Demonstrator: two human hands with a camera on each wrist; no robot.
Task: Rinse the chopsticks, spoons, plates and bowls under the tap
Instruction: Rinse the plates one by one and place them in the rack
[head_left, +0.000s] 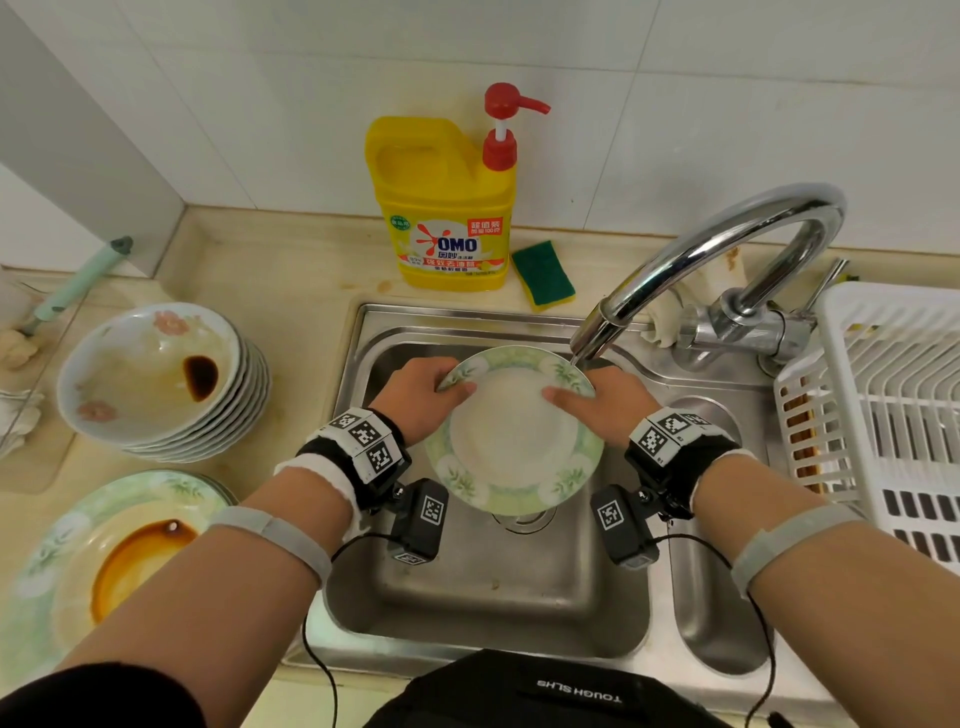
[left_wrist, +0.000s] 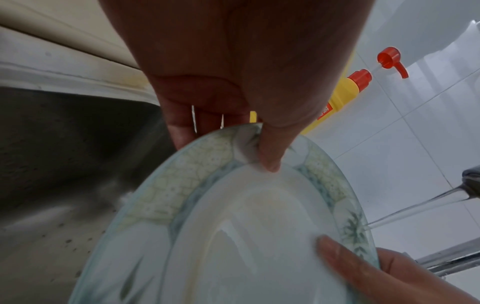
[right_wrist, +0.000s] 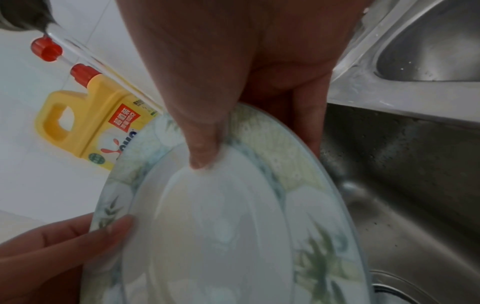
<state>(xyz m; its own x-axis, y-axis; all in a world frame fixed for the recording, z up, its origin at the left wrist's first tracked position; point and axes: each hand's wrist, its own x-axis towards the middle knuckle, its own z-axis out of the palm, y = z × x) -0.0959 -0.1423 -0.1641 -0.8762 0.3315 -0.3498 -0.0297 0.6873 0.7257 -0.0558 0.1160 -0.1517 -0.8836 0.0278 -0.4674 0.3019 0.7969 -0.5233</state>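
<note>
I held the plate (head_left: 514, 431) over the sink (head_left: 363, 332), tilted, its far rim under the tap (head_left: 727, 244), where the water (left_wrist: 415, 207) struck it. My left hand (head_left: 415, 392) pinched the far-left rim, thumb on the face and fingers behind; my right hand (head_left: 608, 402) pinched the far-right rim the same way. I judged the plate stiff, fairly light, breakable and slick when wet, so the rim, taken at two opposite spots, seemed the safest hold above the hard steel. More plates (head_left: 104, 561) waited at the counter's near-left edge, stained bowls (head_left: 156, 374) stacked behind them. A rack (head_left: 883, 405) stood at the right edge.
</note>
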